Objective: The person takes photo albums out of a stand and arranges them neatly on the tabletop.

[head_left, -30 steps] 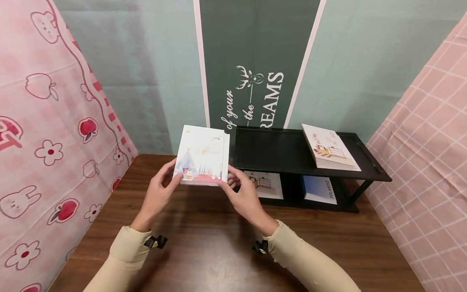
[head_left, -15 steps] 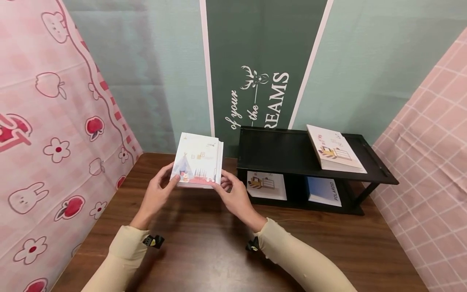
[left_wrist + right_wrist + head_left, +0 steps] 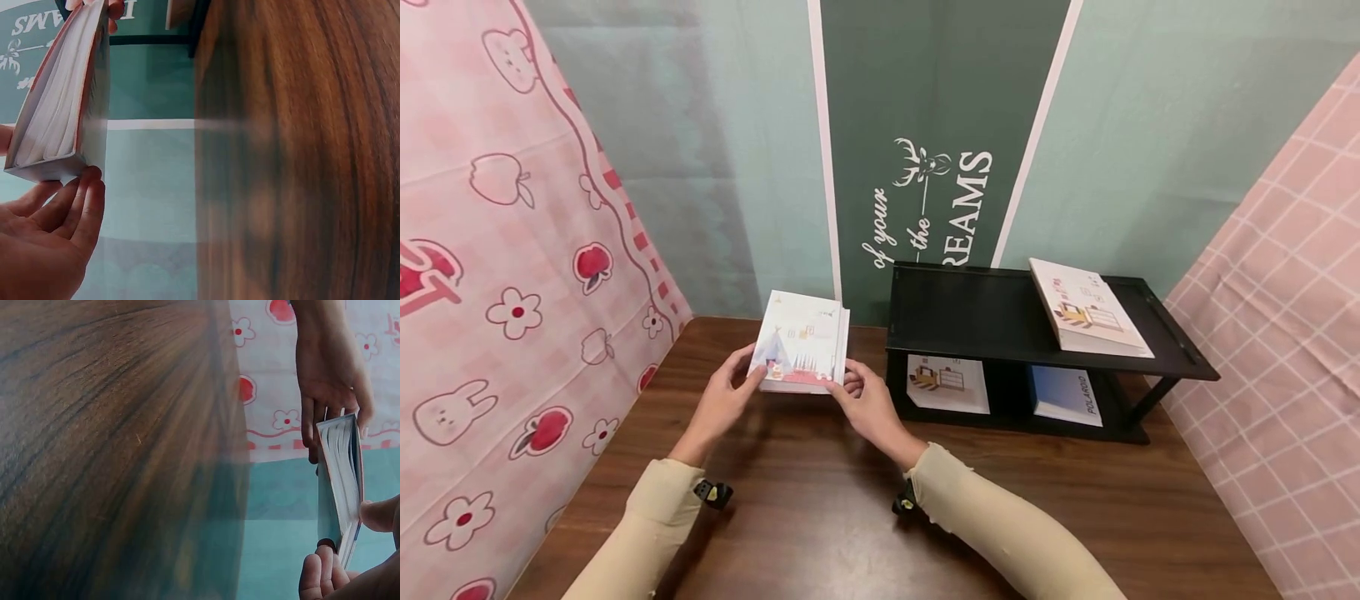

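A thick book with a white cover, drawn with a blue tent and a pink strip, is held up in front of me above the table. My left hand grips its left side, thumb on the cover and fingers underneath. On the right side my right hand pinches the lower corner the same way. Seen from the left wrist, the book shows its page edges between two covers, with left fingers beneath. The right wrist view has the book between both hands, right thumb against one cover.
A black two-tier rack stands at the back right. A white illustrated book lies on its top; below are a similar book and a blue-and-white POLAROID item. Patterned cloths surround the wooden table.
Both hands have moved the book left and lower towards the table. The head view has shifted slightly. The items on the rack have not changed.
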`<state>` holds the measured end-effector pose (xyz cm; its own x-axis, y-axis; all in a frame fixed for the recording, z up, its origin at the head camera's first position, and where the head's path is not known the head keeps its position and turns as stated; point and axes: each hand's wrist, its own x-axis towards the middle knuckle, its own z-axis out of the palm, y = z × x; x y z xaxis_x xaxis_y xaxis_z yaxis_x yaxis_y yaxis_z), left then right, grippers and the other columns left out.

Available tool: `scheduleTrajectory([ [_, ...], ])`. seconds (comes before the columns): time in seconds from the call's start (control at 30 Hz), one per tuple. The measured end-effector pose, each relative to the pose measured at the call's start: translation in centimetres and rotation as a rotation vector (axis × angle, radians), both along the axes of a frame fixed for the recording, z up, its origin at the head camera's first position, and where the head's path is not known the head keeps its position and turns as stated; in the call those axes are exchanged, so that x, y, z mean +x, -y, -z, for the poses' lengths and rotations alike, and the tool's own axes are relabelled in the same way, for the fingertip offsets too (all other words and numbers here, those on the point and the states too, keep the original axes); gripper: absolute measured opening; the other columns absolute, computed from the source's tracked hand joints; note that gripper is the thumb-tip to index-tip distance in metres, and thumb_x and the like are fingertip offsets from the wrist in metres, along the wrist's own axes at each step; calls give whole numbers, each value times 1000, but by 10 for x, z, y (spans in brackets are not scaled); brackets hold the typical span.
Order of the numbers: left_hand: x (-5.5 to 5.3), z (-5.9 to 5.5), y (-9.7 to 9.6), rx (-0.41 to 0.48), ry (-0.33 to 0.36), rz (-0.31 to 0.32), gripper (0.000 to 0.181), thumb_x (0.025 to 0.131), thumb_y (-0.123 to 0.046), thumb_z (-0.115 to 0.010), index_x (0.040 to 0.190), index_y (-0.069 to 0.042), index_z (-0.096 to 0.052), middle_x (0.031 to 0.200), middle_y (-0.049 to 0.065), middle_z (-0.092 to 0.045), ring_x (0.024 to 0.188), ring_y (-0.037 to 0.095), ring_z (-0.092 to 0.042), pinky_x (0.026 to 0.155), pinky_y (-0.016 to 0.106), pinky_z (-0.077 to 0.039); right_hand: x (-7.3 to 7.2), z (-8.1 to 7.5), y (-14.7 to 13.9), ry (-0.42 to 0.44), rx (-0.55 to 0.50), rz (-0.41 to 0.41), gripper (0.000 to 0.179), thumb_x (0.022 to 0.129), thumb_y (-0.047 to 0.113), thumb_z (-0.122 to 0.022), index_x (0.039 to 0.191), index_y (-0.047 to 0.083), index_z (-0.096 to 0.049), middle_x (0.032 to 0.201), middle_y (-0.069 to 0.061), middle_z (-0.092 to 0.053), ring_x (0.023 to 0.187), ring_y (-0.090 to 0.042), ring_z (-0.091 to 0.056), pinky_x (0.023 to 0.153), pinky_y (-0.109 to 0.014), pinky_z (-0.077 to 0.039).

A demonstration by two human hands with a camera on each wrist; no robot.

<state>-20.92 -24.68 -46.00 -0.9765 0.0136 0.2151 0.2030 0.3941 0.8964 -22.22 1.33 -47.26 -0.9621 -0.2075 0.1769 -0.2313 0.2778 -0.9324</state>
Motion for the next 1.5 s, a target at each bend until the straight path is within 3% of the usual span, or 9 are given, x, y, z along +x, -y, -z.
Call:
scheduleTrajectory([
  [0.37, -13, 11, 5, -63, 28, -4, 55, 112, -22, -61, 159, 3, -45, 150, 31, -56, 132, 36, -56, 95, 11, -42, -16, 17, 4, 14, 11, 19, 51, 99, 16, -81, 141, -7, -64, 107, -17, -71, 92, -21, -65, 81, -29, -57],
  [0.6, -23, 19, 12, -73, 59, -8, 55, 112, -21, -62, 156, 6, -47, 147, 32, -59, 131, 38, -57, 96, 14, -41, -25, 26, 12, 55, 37, 35, 48, 99, 18, -81, 138, -5, -66, 108, -14, -70, 94, -19, -65, 81, -28, -56],
  [0.77, -30, 25, 13, -81, 86, 16, 55, 112, -21, -62, 156, 8, -46, 148, 34, -57, 133, 41, -57, 108, 34, -45, -29, 31, 15, 75, 56, 53, 46, 99, 18, -81, 134, -6, -67, 107, -15, -70, 96, -22, -66, 84, -32, -57],
  [0.87, -34, 29, 14, -90, 95, 23, 55, 112, -20, -61, 155, 9, -45, 149, 35, -56, 137, 43, -55, 114, 50, -42, -31, 34, 16, 88, 69, 61, 47, 99, 18, -81, 134, -7, -67, 108, -16, -70, 98, -24, -67, 87, -36, -59],
  [0.97, -38, 33, 15, -97, 106, 28, 54, 112, -19, -60, 155, 10, -45, 149, 36, -55, 139, 46, -53, 118, 56, -39, -33, 36, 17, 118, 71, 65, 48, 99, 19, -81, 136, -8, -66, 110, -16, -70, 101, -26, -68, 91, -39, -60],
  [1.5, -55, 45, 23, -137, 160, 48, 57, 113, -23, -59, 156, 9, -43, 151, 35, -54, 141, 48, -52, 119, 58, -39, -44, 47, 27, 203, 87, 105, 51, 98, 22, -81, 137, -7, -66, 112, -16, -69, 101, -24, -65, 92, -39, -57],
])
